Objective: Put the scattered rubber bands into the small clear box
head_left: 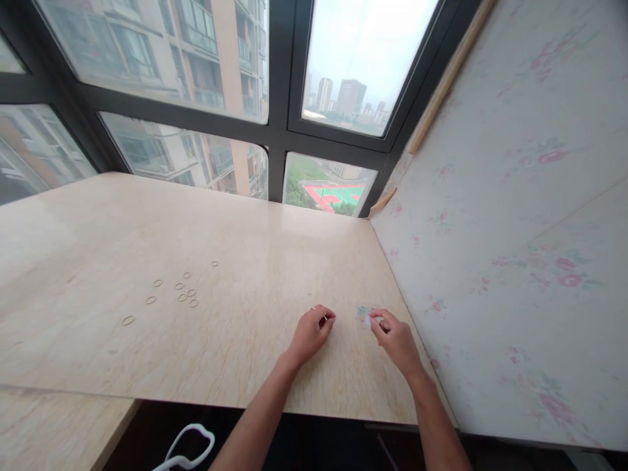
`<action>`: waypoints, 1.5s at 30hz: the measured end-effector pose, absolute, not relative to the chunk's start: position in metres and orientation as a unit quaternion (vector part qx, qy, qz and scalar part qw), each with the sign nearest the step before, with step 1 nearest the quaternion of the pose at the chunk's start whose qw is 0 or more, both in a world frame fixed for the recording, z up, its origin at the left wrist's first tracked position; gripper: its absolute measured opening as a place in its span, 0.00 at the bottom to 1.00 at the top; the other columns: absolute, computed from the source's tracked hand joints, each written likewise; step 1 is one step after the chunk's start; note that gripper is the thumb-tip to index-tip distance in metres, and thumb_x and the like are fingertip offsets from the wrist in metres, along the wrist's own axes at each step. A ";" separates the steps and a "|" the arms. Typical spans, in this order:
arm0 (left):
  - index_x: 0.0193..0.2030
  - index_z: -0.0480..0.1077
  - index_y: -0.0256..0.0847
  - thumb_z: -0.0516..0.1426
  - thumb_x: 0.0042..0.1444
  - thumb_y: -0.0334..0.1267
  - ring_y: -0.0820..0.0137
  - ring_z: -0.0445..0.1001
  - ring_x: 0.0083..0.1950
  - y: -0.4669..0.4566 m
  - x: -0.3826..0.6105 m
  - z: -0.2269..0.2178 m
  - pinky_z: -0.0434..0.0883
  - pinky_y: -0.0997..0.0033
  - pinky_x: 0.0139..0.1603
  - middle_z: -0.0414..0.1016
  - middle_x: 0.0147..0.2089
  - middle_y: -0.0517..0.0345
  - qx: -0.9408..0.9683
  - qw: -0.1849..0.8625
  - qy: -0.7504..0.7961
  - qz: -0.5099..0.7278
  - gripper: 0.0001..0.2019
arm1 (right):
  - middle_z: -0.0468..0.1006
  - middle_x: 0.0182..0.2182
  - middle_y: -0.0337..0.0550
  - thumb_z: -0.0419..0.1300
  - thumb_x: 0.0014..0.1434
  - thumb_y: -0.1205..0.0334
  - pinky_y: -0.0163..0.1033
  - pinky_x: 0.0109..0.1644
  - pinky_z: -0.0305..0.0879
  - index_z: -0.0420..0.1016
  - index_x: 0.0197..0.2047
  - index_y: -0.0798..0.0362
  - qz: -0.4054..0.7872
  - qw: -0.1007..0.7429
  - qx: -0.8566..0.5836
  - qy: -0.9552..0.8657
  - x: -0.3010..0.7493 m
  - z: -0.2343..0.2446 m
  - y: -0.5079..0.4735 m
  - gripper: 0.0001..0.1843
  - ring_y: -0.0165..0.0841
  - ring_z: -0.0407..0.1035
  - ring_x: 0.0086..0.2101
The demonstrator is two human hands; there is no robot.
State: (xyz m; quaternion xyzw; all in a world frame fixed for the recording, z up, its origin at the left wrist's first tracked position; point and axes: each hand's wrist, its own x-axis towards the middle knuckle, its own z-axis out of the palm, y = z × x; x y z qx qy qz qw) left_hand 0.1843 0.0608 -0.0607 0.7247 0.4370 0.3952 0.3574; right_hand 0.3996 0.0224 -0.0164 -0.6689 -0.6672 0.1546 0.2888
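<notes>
- Head view: looks forward and down across a wide pale table (235, 248) with a faint marble grain, set against a dark-framed window (279, 131).
- Shows the left hand (310, 335) near the table's front right, palm down, fingers curled in narrow, thumb and forefinger pressed together.
- Cannot tell about anything held in that pinch; too small to make out.
- Shows the right hand (398, 341) just beside the left, nearer the wall, also narrow, thumb and forefinger closed on the right edge of a small clear packet (363, 315).
- Places the packet flat on the table, between the two hands, close to the table's right edge, with something greenish inside, too small to identify.
- Finds a loose scatter of small thin rings (179, 291) well apart from both hands, out to the left on the same table, each flat and separate.
- Takes in a wall (515, 229) with faded pink floral paper along the table's right side.
- Catches a white looped object (189, 445) in the dark space below the table's front edge, and a second pale surface (53, 418) at lower left.
</notes>
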 end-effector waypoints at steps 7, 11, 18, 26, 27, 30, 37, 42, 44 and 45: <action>0.34 0.72 0.39 0.53 0.57 0.33 0.71 0.71 0.34 0.059 0.185 -0.057 0.67 0.70 0.38 0.74 0.35 0.55 0.713 0.368 0.438 0.404 0.07 | 0.56 0.15 0.29 0.49 0.62 0.49 0.31 0.23 0.54 0.74 0.38 0.53 0.218 0.299 -0.612 -0.699 0.382 -0.046 -0.005 0.18 0.27 0.56 0.17; 0.34 0.72 0.39 0.53 0.57 0.34 0.72 0.71 0.33 0.058 0.183 -0.056 0.67 0.72 0.37 0.75 0.34 0.55 0.678 0.395 0.448 0.428 0.07 | 0.59 0.16 0.32 0.51 0.62 0.49 0.31 0.23 0.57 0.75 0.36 0.53 0.214 0.319 -0.604 -0.698 0.379 -0.058 -0.012 0.19 0.28 0.58 0.18; 0.34 0.74 0.38 0.54 0.56 0.37 0.72 0.71 0.30 0.087 0.140 -0.051 0.67 0.73 0.33 0.76 0.31 0.56 0.654 0.361 0.500 0.438 0.08 | 0.58 0.15 0.32 0.52 0.61 0.48 0.32 0.22 0.57 0.75 0.34 0.53 0.222 0.343 -0.601 -0.687 0.384 -0.060 -0.011 0.19 0.28 0.57 0.17; 0.40 0.75 0.38 0.51 0.58 0.34 0.69 0.74 0.37 0.163 0.012 -0.025 0.70 0.71 0.43 0.78 0.39 0.54 0.635 0.096 0.708 0.294 0.12 | 0.68 0.16 0.35 0.52 0.60 0.46 0.31 0.22 0.61 0.76 0.34 0.51 0.191 0.343 -0.591 -0.705 0.385 -0.066 -0.010 0.19 0.29 0.64 0.17; 0.40 0.75 0.37 0.51 0.57 0.33 0.68 0.74 0.39 0.168 -0.004 -0.023 0.69 0.70 0.44 0.77 0.40 0.52 0.633 0.084 0.722 0.268 0.12 | 0.68 0.16 0.35 0.52 0.60 0.46 0.31 0.22 0.62 0.76 0.34 0.51 0.187 0.344 -0.589 -0.707 0.385 -0.066 -0.010 0.19 0.29 0.65 0.17; 0.41 0.76 0.36 0.52 0.55 0.31 0.63 0.73 0.44 0.177 -0.046 -0.018 0.68 0.67 0.48 0.76 0.43 0.49 0.632 0.065 0.743 0.212 0.12 | 0.67 0.15 0.34 0.52 0.60 0.46 0.30 0.22 0.61 0.76 0.34 0.51 0.175 0.343 -0.586 -0.713 0.385 -0.068 -0.009 0.19 0.29 0.64 0.16; 0.42 0.77 0.42 0.56 0.54 0.35 0.62 0.72 0.47 0.186 -0.090 -0.019 0.67 0.68 0.48 0.74 0.50 0.52 0.662 0.068 0.738 0.115 0.11 | 0.66 0.15 0.34 0.51 0.61 0.47 0.30 0.22 0.61 0.77 0.34 0.51 0.160 0.337 -0.583 -0.722 0.386 -0.071 -0.008 0.20 0.29 0.64 0.16; 0.37 0.78 0.44 0.54 0.56 0.35 0.64 0.73 0.47 0.189 -0.093 -0.022 0.66 0.70 0.47 0.76 0.48 0.54 0.701 0.063 0.707 0.074 0.11 | 0.66 0.15 0.34 0.51 0.61 0.46 0.29 0.21 0.61 0.76 0.35 0.52 0.157 0.333 -0.582 -0.725 0.387 -0.071 -0.008 0.20 0.28 0.63 0.16; 0.37 0.78 0.43 0.53 0.56 0.35 0.63 0.72 0.48 0.190 -0.093 -0.021 0.66 0.69 0.47 0.76 0.47 0.53 0.712 0.050 0.698 0.059 0.11 | 0.66 0.15 0.34 0.51 0.61 0.47 0.29 0.21 0.61 0.76 0.34 0.52 0.155 0.335 -0.581 -0.726 0.386 -0.071 -0.008 0.20 0.28 0.63 0.16; 0.36 0.78 0.42 0.53 0.57 0.35 0.62 0.72 0.48 0.190 -0.093 -0.021 0.66 0.69 0.47 0.76 0.47 0.52 0.716 0.042 0.695 0.052 0.11 | 0.66 0.15 0.34 0.51 0.61 0.47 0.29 0.21 0.61 0.76 0.34 0.53 0.155 0.336 -0.581 -0.725 0.386 -0.071 -0.007 0.20 0.28 0.63 0.16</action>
